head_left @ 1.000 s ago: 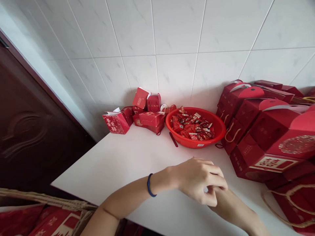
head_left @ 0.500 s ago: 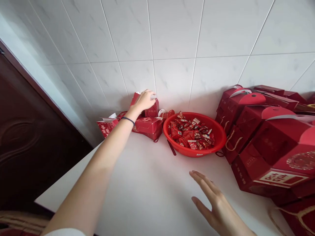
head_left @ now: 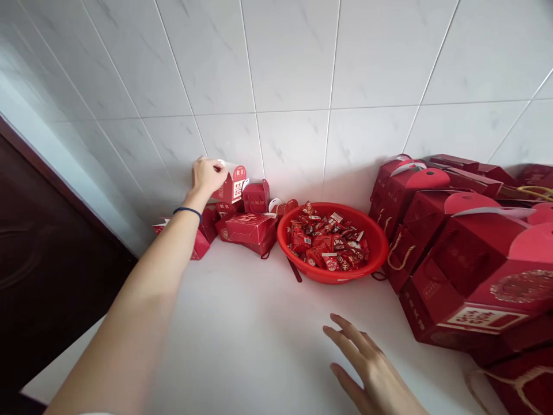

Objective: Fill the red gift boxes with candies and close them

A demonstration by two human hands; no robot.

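At the back of the table, my left hand (head_left: 208, 176) is closed at the top of a small red candy box (head_left: 232, 187) with a white flap. That box is raised over other small red boxes (head_left: 248, 228), which lie in a loose group against the wall. My right hand (head_left: 365, 363) hovers above the front of the table, fingers spread, holding nothing. Between the small boxes and the large ones stands a red plastic basin (head_left: 380, 253) filled with red-wrapped candies (head_left: 326, 239).
Large red gift boxes (head_left: 479, 276) with rope handles are stacked along the right side. A white table (head_left: 242, 323) runs along a tiled wall (head_left: 289, 69). At the far left is a dark brown door (head_left: 43, 248). A dark red strip (head_left: 295, 270) lies beside the basin.
My left hand has moved left and now has a small red box lifted in it. My right hand stays open, slightly lower. The view has shifted a little to the right.
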